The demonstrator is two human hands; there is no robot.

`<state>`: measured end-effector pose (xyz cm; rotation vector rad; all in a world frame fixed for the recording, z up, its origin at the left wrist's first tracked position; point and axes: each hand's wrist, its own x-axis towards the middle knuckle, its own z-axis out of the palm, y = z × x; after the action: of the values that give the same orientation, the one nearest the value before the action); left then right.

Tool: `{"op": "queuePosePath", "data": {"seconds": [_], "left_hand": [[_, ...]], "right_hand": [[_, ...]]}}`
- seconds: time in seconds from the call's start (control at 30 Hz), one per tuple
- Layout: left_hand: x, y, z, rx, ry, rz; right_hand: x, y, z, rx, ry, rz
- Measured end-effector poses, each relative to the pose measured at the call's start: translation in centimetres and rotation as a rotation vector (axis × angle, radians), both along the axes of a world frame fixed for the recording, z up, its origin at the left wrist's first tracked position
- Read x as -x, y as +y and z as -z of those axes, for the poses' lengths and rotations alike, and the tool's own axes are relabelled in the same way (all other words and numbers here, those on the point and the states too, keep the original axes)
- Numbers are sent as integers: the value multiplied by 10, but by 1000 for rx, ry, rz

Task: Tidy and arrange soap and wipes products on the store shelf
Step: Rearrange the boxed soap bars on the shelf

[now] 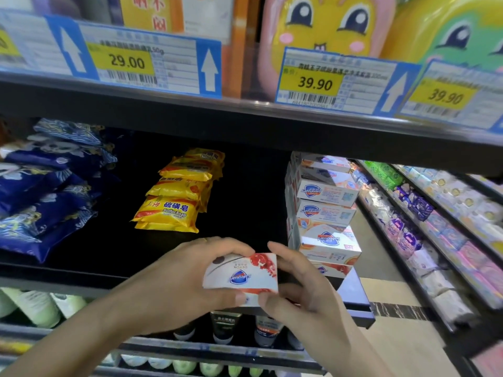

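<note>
Head view: both hands are on one soap box (242,276), held in front of the black shelf (81,268), just below its front edge. The left hand (174,284) curls over the box's top and left end, thumb pressed on the lower edge. The right hand (302,289) takes the right end, fingers up along the side, thumb pinching the bottom corner. So each grip is holding that box, whose logo faces us upside down. Just to the right, the stack of white boxes (324,210) stands at the shelf's right end, a few sitting askew. The yellow soap packs (177,194) are piled mid-shelf, apart from the stack. Blue packs (46,186) lie heaped on the left. Price tags (128,61) line the shelf above.
</note>
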<state>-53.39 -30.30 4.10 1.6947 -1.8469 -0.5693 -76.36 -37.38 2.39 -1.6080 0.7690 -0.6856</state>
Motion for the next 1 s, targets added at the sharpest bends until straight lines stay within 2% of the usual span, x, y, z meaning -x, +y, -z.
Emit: {"op": "queuePosePath", "data": {"seconds": [0.07,0.17,0.3,0.43,0.6,0.77,1.0], "left_hand": [[-3,-12,3,20,-76,-51],[-7,-36,5,61,-231,-141],[-7,-71,3,75,-313,-172],[-5,-106,3,49,-396,-202],[-20,-140,4,-38,-463,-150],[-32,-165,6,-154,-558,-134],[-34,-176,19,-128,-620,-182]], "right_hand": [[7,-1,1,93,90,112],[17,-7,-3,346,135,285],[24,-27,-22,656,114,480],[23,-54,-38,872,192,574],[18,-87,-41,945,348,648],[14,-108,-41,888,521,546],[11,-115,-36,852,516,540]]}}
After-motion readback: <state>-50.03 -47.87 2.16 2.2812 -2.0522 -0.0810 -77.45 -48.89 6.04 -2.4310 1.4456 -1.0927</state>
